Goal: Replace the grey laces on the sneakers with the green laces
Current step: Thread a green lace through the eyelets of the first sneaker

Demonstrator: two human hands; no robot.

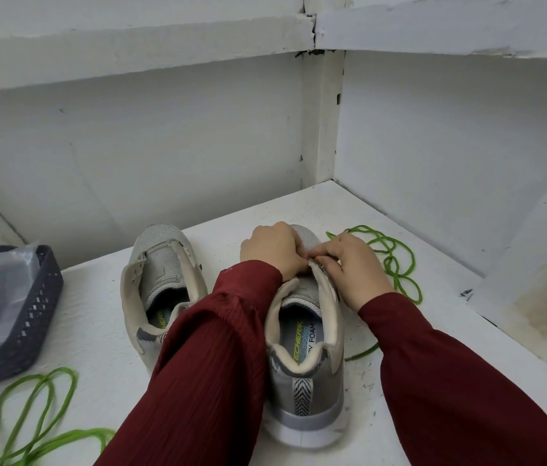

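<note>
Two grey sneakers stand on a white surface, heels toward me, and I see no lace in either. The left sneaker (164, 284) stands alone. Both hands are at the front of the right sneaker (305, 358), over its eyelet area. My left hand (273, 252) grips the left eyelet flap. My right hand (354, 269) pinches the right flap near the toe; a lace end in the fingers cannot be made out. One green lace (396, 264) lies looped to the right of that shoe. A second green lace (36, 418) lies at the front left.
A dark perforated basket (30, 327) with a clear plastic bag in it sits at the left edge. White walls close the corner behind and to the right, and a white beam (534, 290) slants down at the right.
</note>
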